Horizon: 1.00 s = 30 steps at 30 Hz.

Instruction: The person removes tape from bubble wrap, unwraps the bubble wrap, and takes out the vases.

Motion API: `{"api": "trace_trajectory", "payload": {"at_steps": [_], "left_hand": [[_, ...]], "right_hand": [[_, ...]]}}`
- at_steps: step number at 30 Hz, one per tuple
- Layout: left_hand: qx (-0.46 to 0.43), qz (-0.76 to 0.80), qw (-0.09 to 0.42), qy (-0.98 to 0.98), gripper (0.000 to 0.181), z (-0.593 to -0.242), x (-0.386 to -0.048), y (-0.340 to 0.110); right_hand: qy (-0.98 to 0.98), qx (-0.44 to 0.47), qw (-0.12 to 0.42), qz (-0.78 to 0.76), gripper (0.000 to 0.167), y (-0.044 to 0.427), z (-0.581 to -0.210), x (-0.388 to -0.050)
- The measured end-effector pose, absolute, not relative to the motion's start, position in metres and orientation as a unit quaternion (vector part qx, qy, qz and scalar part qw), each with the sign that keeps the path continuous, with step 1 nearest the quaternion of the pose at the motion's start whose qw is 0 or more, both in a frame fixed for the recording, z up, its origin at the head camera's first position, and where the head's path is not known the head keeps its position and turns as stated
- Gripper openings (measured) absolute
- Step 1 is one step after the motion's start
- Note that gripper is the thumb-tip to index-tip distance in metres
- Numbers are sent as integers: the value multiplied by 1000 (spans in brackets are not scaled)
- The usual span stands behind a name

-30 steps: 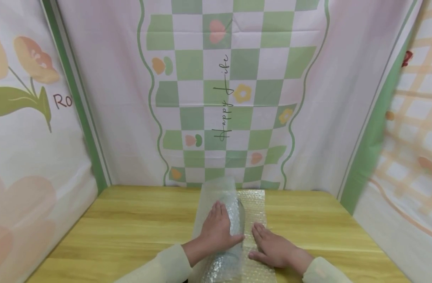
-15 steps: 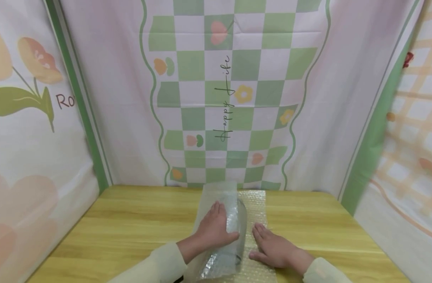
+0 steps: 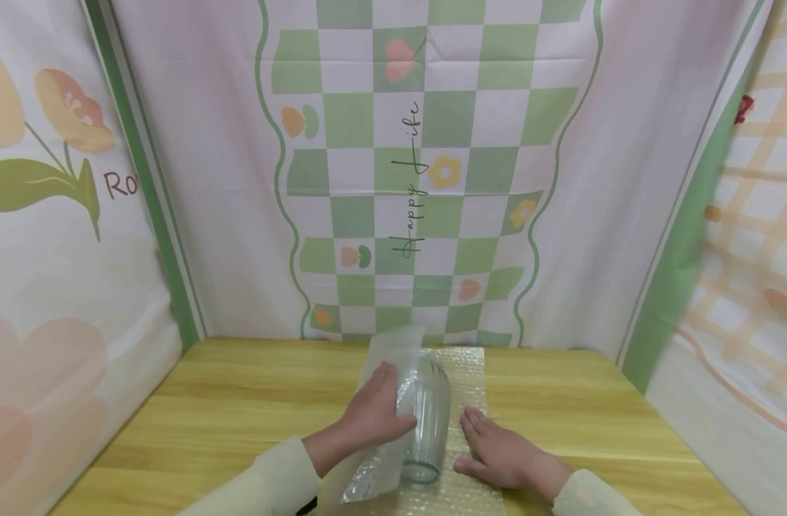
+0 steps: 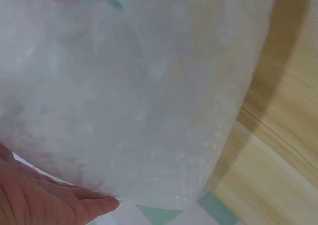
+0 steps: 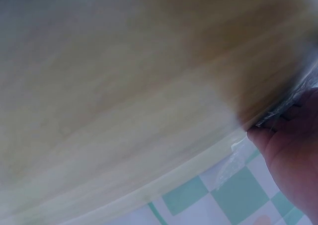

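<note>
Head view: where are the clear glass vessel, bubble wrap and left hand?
Clear glass vessel [image 3: 434, 419], head view: middle of its side.
Bubble wrap [image 3: 467, 380], head view: its flat part.
Left hand [image 3: 374, 411], head view: back of the hand.

We've got a yellowish wood-grain table [image 3: 251, 401] here. Right on it we're seeing a clear bubble wrap sheet [image 3: 467, 380], running up near the far edge.
</note>
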<state>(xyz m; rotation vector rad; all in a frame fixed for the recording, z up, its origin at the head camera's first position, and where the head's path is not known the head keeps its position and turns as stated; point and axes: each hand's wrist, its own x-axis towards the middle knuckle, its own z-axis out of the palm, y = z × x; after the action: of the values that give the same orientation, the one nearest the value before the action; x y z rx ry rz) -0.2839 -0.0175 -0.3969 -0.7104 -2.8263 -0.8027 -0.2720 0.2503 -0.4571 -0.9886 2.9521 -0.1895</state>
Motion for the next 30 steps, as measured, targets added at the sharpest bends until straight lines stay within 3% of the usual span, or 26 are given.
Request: {"api": "trace_trajectory", "payload": {"at_steps": [30], "left_hand": [[-193,-351,22,-916,102,-402,-295,-89]], "right_hand": [[946,-320,12,-53,89,251,-457,-271]]}}
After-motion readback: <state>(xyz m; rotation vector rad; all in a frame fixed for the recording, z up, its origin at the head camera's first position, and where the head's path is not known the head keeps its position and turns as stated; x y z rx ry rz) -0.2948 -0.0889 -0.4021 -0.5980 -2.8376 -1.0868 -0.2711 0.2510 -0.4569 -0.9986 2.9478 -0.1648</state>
